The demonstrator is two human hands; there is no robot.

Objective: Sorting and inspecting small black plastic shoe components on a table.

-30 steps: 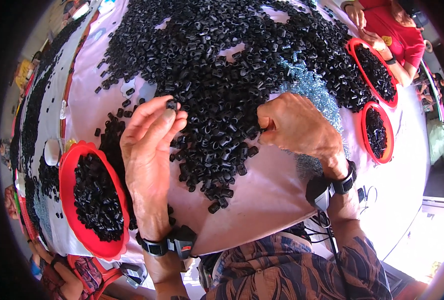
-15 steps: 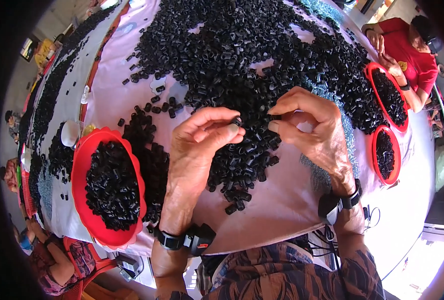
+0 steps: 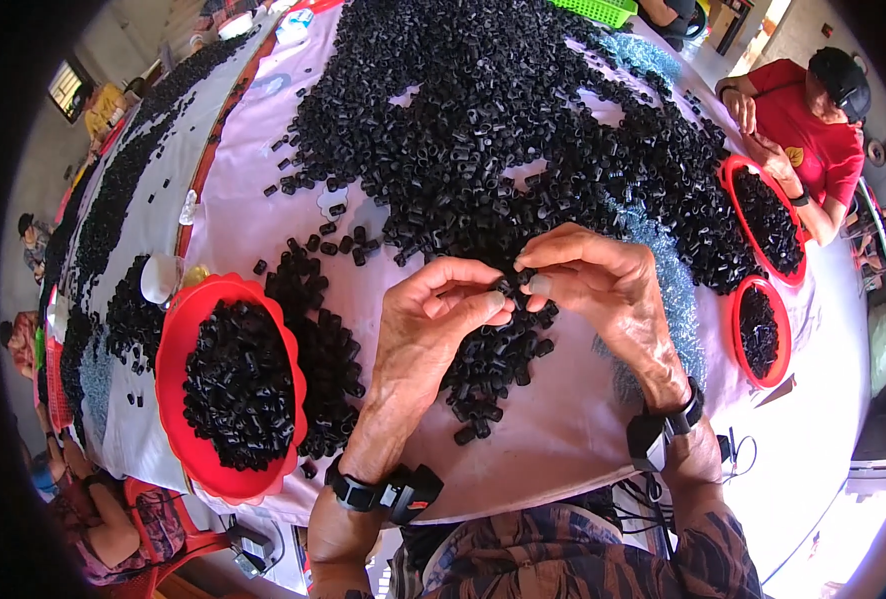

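Observation:
My left hand (image 3: 425, 317) pinches a small black tubular plastic piece (image 3: 506, 290) between thumb and fingertips. Right up against it, my right hand (image 3: 613, 285) has its thumb and forefinger pinched at the same piece; whatever is between them is too small and dark to make out. Both hands hover over the near end of a large heap of the same black pieces (image 3: 443, 130). A trail of these pieces (image 3: 478, 399) lies beneath and between my hands on the pale pink cloth (image 3: 563, 439).
Left of my left arm stands a red scalloped basin (image 3: 171, 399) filled with black pieces. Small bluish-grey bits (image 3: 668, 290) lie in a band at right. Two red basins (image 3: 785, 334) (image 3: 798, 270) sit near a person in a red shirt (image 3: 813, 130). A green basket (image 3: 603, 10) is at the far edge.
My hands, apart before, have come together, the right moving left and down to meet the left at the black piece. The view has shifted slightly, showing more of the far table.

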